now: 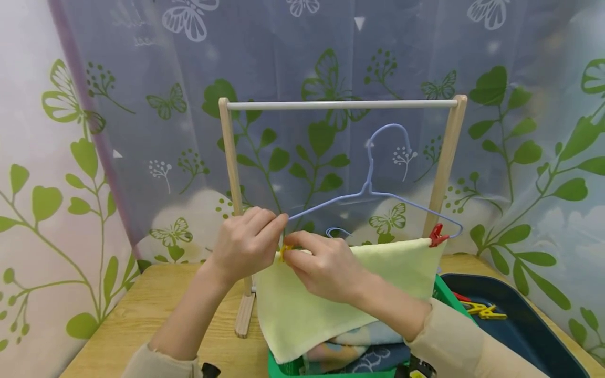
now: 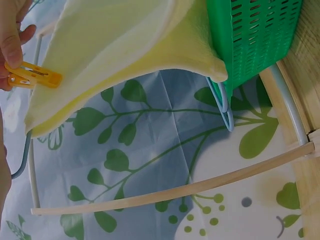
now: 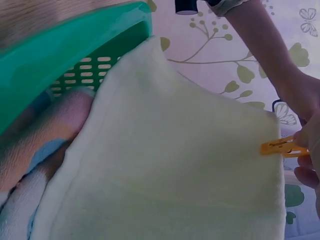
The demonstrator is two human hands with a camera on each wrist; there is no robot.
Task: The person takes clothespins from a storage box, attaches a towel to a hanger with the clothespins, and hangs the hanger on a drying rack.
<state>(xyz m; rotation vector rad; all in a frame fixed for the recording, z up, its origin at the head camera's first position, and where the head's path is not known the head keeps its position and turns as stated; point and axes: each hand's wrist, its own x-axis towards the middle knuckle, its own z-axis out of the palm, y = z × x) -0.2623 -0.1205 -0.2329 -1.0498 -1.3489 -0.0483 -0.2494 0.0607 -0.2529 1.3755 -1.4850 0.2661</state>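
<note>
My left hand point(image 1: 248, 244) grips the left end of a lavender-blue hanger point(image 1: 331, 198), whose hook stands up above. With thumb and fingers my right hand point(image 1: 331, 268) pinches an orange-yellow clothespin point(image 3: 280, 146) at the upper left of a pale yellow towel point(image 1: 350, 294). In the left wrist view the clothespin point(image 2: 37, 75) has its jaws over the towel's edge, close to the hanger's end point(image 2: 22, 157). A red clothespin point(image 1: 437, 236) clips the towel's other upper corner to the hanger's right arm. The towel hangs down in front of a green basket.
Behind stands a wooden rack with a white rail point(image 1: 340, 105). The green basket point(image 1: 449, 294) contains folded patterned cloths point(image 1: 364, 346). At right, a dark tray point(image 1: 524, 336) holds yellow clothespins point(image 1: 491, 312) and a red one. Another blue hanger hook point(image 1: 337, 231) shows behind the towel.
</note>
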